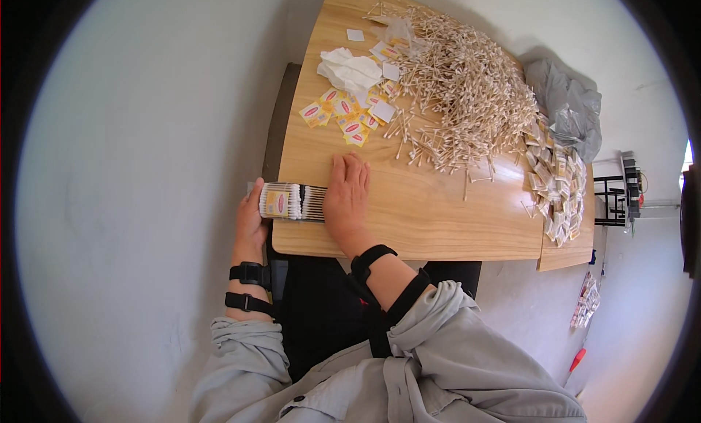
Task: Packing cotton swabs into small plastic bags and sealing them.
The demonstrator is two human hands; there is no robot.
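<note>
At the table's near left corner, my left hand (252, 217) grips the outer end of a clear pack of cotton swabs (277, 202), which has a yellow and white card inside. Against the pack's right end sits a dark holder with a row of swabs (314, 202) in it. My right hand (347, 202) lies flat over that holder's right end, fingers stretched out and together; whatever is under its palm is hidden. Farther off on the table are scattered yellow cards (350, 116), some turned to their white side.
A large heap of loose cotton swabs (467, 87) spreads over the far right of the wooden table (438, 218). Filled swab packs (562, 189) pile up at the right edge below a grey plastic bag (566, 105). Crumpled white tissue (349, 70) lies far left, near the wall.
</note>
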